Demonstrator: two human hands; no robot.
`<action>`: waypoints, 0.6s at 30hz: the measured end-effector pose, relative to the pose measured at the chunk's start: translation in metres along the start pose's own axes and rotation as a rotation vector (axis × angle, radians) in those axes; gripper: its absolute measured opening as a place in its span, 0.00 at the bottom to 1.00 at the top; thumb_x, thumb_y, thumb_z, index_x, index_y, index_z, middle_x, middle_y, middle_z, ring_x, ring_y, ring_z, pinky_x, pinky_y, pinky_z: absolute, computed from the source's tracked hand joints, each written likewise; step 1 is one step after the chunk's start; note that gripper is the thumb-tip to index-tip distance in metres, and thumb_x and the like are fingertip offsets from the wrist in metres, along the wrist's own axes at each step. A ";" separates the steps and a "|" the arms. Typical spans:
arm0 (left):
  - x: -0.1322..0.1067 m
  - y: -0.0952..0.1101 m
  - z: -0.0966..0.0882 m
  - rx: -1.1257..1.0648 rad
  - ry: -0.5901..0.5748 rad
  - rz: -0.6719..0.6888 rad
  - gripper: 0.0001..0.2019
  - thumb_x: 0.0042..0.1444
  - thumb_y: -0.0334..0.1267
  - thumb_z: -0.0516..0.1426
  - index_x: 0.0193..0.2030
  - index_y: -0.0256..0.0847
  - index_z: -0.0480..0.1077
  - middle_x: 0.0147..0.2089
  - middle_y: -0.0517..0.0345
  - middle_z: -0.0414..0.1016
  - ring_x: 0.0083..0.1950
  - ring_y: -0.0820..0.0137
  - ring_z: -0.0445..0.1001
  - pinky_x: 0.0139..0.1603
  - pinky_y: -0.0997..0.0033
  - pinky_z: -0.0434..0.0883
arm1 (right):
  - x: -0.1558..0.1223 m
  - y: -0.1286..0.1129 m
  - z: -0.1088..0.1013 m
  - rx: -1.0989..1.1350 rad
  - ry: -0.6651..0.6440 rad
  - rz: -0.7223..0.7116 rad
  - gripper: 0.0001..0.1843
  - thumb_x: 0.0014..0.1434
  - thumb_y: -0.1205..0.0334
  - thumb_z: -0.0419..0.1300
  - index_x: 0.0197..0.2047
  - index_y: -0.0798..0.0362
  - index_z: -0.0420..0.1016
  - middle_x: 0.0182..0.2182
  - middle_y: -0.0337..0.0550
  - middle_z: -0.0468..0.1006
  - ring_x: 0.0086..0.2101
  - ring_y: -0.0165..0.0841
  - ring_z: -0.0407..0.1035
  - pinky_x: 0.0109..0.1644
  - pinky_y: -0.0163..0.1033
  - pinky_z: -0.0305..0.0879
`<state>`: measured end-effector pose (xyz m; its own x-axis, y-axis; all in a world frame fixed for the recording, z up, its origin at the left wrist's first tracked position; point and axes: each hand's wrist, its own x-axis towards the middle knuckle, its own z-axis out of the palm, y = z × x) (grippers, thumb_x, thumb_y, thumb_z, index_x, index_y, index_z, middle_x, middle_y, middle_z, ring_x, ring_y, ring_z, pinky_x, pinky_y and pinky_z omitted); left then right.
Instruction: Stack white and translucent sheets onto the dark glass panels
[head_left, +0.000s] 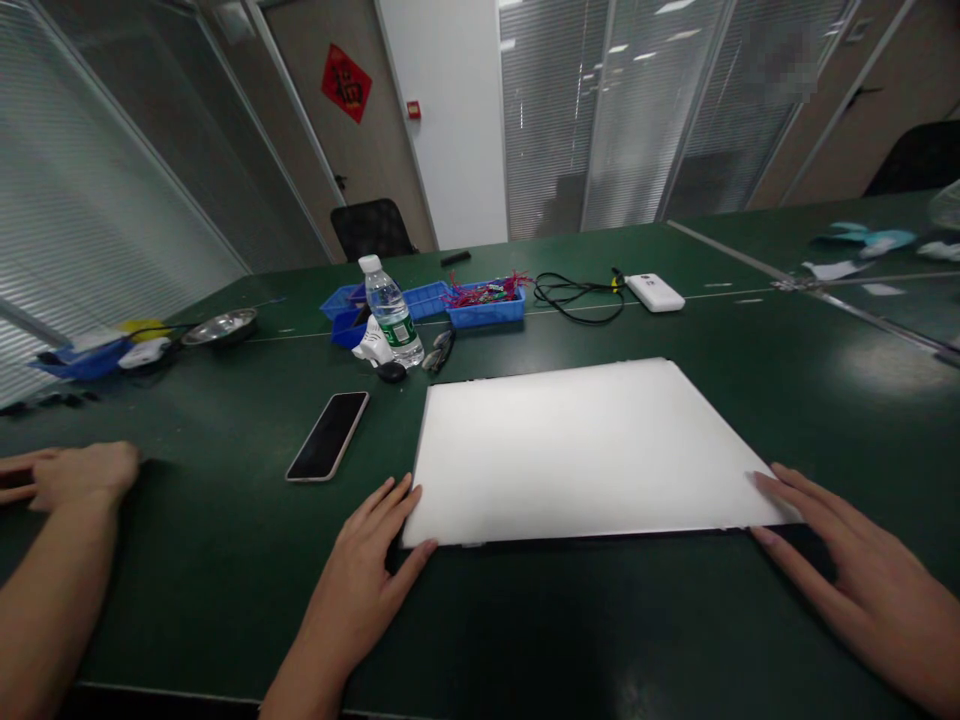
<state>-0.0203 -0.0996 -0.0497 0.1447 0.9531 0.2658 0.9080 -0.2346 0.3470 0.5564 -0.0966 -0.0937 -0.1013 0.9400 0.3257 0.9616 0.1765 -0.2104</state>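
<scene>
A flat white rectangular panel (577, 450) with thin dark edges lies in front of me on the dark green table (540, 630). At its near left corner is my left hand (367, 560), fingertips along the left edge and thumb at the front edge. My right hand (847, 570) holds the near right corner, with a finger over the top face and the thumb at the front edge. Left of the panel lies a smartphone (328, 437), its screen dark.
Another person's hands (82, 475) rest at the far left. Beyond the panel stand a water bottle (391, 312), a blue tray (487, 307) of red wires, a black mouse (391, 372), a coiled black cable (577, 298) and a white power bank (655, 292). A metal dish (221, 327) sits farther left.
</scene>
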 end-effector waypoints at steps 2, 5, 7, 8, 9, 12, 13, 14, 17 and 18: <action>0.000 0.000 0.000 -0.002 -0.002 -0.002 0.28 0.71 0.55 0.59 0.73 0.47 0.73 0.75 0.48 0.73 0.77 0.48 0.69 0.75 0.36 0.70 | 0.000 0.000 0.001 0.004 0.017 0.001 0.40 0.71 0.35 0.53 0.79 0.43 0.60 0.74 0.48 0.68 0.69 0.52 0.67 0.76 0.66 0.62; 0.000 0.000 -0.001 -0.002 -0.005 -0.008 0.29 0.71 0.56 0.59 0.73 0.46 0.73 0.75 0.48 0.73 0.77 0.47 0.69 0.76 0.35 0.70 | 0.000 -0.001 0.001 -0.026 0.034 0.025 0.44 0.70 0.33 0.52 0.81 0.46 0.57 0.73 0.52 0.68 0.68 0.55 0.68 0.75 0.69 0.62; -0.001 0.000 -0.001 0.000 -0.008 -0.014 0.29 0.71 0.56 0.59 0.73 0.46 0.73 0.76 0.48 0.72 0.78 0.47 0.68 0.76 0.34 0.70 | 0.000 -0.003 0.001 -0.063 0.047 0.032 0.46 0.70 0.32 0.51 0.82 0.47 0.56 0.73 0.54 0.68 0.70 0.58 0.66 0.75 0.74 0.58; -0.001 0.001 -0.001 0.003 -0.012 -0.018 0.29 0.71 0.56 0.59 0.74 0.46 0.72 0.76 0.49 0.72 0.78 0.47 0.67 0.76 0.34 0.70 | 0.000 -0.003 0.001 -0.077 0.051 0.030 0.46 0.70 0.31 0.51 0.82 0.47 0.55 0.74 0.54 0.68 0.71 0.58 0.64 0.76 0.76 0.55; 0.000 0.001 -0.001 0.006 -0.016 -0.022 0.30 0.71 0.57 0.59 0.74 0.46 0.72 0.76 0.49 0.72 0.78 0.47 0.67 0.76 0.35 0.70 | 0.000 -0.004 0.000 -0.084 0.055 0.028 0.47 0.70 0.31 0.50 0.82 0.47 0.54 0.74 0.54 0.68 0.71 0.58 0.63 0.76 0.77 0.53; 0.001 0.004 -0.003 0.013 -0.023 -0.031 0.32 0.71 0.58 0.59 0.75 0.45 0.71 0.76 0.48 0.72 0.78 0.47 0.68 0.75 0.36 0.71 | 0.001 -0.009 -0.003 -0.056 0.052 0.030 0.46 0.69 0.30 0.51 0.82 0.43 0.54 0.74 0.51 0.68 0.72 0.56 0.62 0.76 0.77 0.51; 0.001 0.005 -0.003 0.015 -0.025 -0.035 0.32 0.71 0.58 0.59 0.75 0.44 0.70 0.75 0.48 0.72 0.78 0.47 0.68 0.75 0.37 0.71 | 0.001 -0.011 -0.004 -0.036 0.049 0.036 0.46 0.68 0.30 0.52 0.82 0.42 0.55 0.74 0.50 0.68 0.72 0.56 0.62 0.76 0.77 0.50; 0.002 0.005 -0.004 0.015 -0.024 -0.038 0.33 0.71 0.58 0.59 0.76 0.43 0.69 0.75 0.47 0.73 0.78 0.47 0.68 0.75 0.38 0.72 | 0.001 -0.013 -0.006 -0.012 0.040 0.047 0.46 0.68 0.29 0.53 0.81 0.41 0.57 0.74 0.49 0.68 0.72 0.55 0.62 0.77 0.77 0.48; 0.002 0.006 -0.004 0.017 -0.015 -0.043 0.35 0.70 0.57 0.59 0.77 0.42 0.68 0.75 0.46 0.73 0.77 0.47 0.69 0.75 0.40 0.72 | 0.003 -0.017 -0.012 0.067 0.010 0.112 0.43 0.66 0.28 0.53 0.77 0.41 0.66 0.73 0.48 0.70 0.71 0.56 0.64 0.77 0.76 0.46; 0.002 0.006 -0.004 0.017 -0.012 -0.043 0.35 0.70 0.57 0.59 0.77 0.42 0.67 0.75 0.46 0.73 0.77 0.47 0.69 0.75 0.40 0.72 | 0.004 -0.018 -0.013 0.087 0.001 0.150 0.43 0.66 0.27 0.53 0.75 0.42 0.69 0.72 0.49 0.71 0.70 0.56 0.66 0.77 0.76 0.48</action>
<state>-0.0160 -0.1001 -0.0440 0.1098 0.9646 0.2397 0.9201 -0.1899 0.3425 0.5422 -0.0995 -0.0765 0.0417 0.9573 0.2860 0.9402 0.0592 -0.3354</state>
